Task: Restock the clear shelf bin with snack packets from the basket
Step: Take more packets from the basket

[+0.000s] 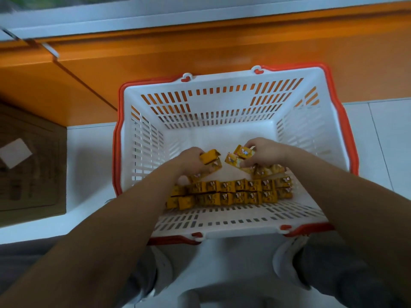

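A white slotted basket (pixel 222 103) with an orange rim stands on the floor in front of me. Rows of several yellow snack packets (pixel 235 192) lie along its near side. Both arms reach down into it. My left hand (pixel 189 162) grips a few yellow packets (pixel 211 162) lifted above the rows. To the right, my right hand (pixel 264 152) pinches another small bunch of packets (pixel 239 156). The clear shelf bin is not in view.
An orange shelf base (pixel 200 52) runs behind the basket, with a white shelf edge (pixel 155 16) above it. A brown cardboard box (pixel 29 165) sits on the white tiled floor at the left. My shoes (pixel 287 258) show below the basket.
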